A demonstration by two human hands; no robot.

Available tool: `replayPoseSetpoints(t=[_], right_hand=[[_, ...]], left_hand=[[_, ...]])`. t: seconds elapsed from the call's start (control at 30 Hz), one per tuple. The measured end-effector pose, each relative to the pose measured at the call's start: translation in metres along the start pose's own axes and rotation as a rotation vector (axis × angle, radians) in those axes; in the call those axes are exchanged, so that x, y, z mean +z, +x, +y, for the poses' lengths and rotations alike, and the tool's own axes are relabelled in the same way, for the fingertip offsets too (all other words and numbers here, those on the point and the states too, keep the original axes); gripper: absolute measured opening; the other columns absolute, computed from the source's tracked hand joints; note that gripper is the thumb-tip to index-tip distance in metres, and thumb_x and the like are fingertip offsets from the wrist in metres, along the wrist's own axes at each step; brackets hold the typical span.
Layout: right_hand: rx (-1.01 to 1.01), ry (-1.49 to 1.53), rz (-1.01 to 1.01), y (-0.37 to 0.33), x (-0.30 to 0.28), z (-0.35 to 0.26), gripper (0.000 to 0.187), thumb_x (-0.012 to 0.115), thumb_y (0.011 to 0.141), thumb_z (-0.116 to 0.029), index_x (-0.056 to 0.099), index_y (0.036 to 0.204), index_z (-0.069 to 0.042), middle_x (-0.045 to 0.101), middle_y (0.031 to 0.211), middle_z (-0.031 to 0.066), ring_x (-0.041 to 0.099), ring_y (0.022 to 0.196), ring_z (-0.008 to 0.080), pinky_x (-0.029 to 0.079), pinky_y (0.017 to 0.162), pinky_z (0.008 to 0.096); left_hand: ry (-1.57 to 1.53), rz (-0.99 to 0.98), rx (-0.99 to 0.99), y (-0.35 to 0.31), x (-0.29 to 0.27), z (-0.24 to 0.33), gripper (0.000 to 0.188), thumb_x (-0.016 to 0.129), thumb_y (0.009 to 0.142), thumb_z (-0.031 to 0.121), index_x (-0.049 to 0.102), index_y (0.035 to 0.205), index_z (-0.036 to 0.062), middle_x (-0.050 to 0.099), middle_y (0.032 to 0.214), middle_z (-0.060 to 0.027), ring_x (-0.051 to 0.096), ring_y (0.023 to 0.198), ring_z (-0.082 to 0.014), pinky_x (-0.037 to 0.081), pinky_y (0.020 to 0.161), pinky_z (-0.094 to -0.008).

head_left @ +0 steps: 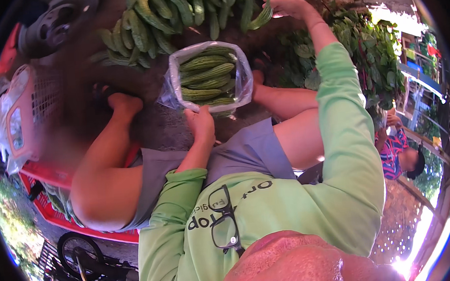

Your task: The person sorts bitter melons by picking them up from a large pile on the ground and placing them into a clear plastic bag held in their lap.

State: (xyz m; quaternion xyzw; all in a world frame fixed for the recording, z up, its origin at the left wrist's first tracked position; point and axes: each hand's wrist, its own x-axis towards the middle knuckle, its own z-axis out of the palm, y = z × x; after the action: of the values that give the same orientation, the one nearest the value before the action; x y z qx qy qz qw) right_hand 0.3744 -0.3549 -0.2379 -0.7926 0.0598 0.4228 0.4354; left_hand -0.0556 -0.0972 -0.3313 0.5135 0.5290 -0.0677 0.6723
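Observation:
Between my legs stands a clear plastic bag point(173, 72) with its mouth spread wide. Several long, ridged green bitter gourds point(209, 74) lie side by side in it. My left hand point(201, 124) is closed on the bag's near rim; its fingertips are partly hidden. Out to the far right, my right hand point(286, 5) pinches one end of a curved bitter gourd point(263, 19), beside a large heap of bitter gourds point(152, 17) on the ground.
Leafy greens point(368, 51) are piled at the right. To the left are a pink plastic crate point(22, 113) and a red crate point(82, 227) with gourds in it. A motorcycle point(81, 255) stands at lower left. Another person point(396, 154) is at far right.

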Motion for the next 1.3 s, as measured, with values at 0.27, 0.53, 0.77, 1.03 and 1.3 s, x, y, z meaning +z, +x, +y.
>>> replayPoseSetpoints(t=[0.27,0.53,0.77,1.03,1.3], right_hand=[[-0.443,0.396,-0.245,-0.058,0.212,-0.156,0.023,0.063,0.102,-0.013,0.062,0.123,-0.003,0.069,0.119,0.0131,0.071,0.107,0.0271,0.061,0.091,0.0463],[-0.533,0.752,-1.000,-0.110,0.472,-0.244,0.031,0.061,0.095,-0.005,0.061,0.126,-0.003,0.067,0.132,0.0196,0.066,0.124,0.0295,0.059,0.103,0.0493],[-0.613,0.646,-1.020,-0.118,0.505,-0.256,0.032,0.058,0.094,-0.003,0.061,0.126,-0.005,0.065,0.134,0.0192,0.065,0.126,0.0295,0.059,0.104,0.0476],[-0.490,0.563,-0.892,-0.131,0.551,-0.265,0.028,0.062,0.101,-0.016,0.060,0.126,-0.006,0.068,0.127,0.0161,0.071,0.111,0.0245,0.063,0.096,0.0419],[-0.514,0.493,-1.019,-0.152,0.610,-0.263,0.044,0.073,0.094,-0.021,0.062,0.129,0.004,0.069,0.117,0.0157,0.073,0.103,0.0248,0.062,0.092,0.0388]], left_hand=[[0.162,-0.011,0.017,-0.022,0.003,0.026,0.028,0.062,0.089,0.015,0.049,0.109,-0.0006,0.063,0.104,-0.0197,0.062,0.096,-0.0318,0.048,0.089,-0.0456],[0.164,-0.034,0.170,-0.010,0.000,0.001,0.031,0.056,0.099,0.024,0.046,0.118,0.0036,0.065,0.119,-0.0328,0.063,0.115,-0.0515,0.047,0.094,-0.0562],[0.143,-0.032,-0.010,-0.015,-0.014,0.022,0.043,0.064,0.092,0.032,0.045,0.118,0.0041,0.066,0.118,-0.0316,0.064,0.112,-0.0506,0.048,0.091,-0.0550],[0.069,-0.009,0.155,-0.018,-0.011,0.012,0.051,0.067,0.091,0.041,0.045,0.117,0.0029,0.066,0.119,-0.0285,0.064,0.113,-0.0476,0.048,0.091,-0.0538],[0.061,-0.228,0.313,0.008,0.001,-0.059,0.046,0.067,0.092,0.037,0.045,0.115,0.0028,0.066,0.118,-0.0266,0.065,0.110,-0.0461,0.048,0.091,-0.0526]])
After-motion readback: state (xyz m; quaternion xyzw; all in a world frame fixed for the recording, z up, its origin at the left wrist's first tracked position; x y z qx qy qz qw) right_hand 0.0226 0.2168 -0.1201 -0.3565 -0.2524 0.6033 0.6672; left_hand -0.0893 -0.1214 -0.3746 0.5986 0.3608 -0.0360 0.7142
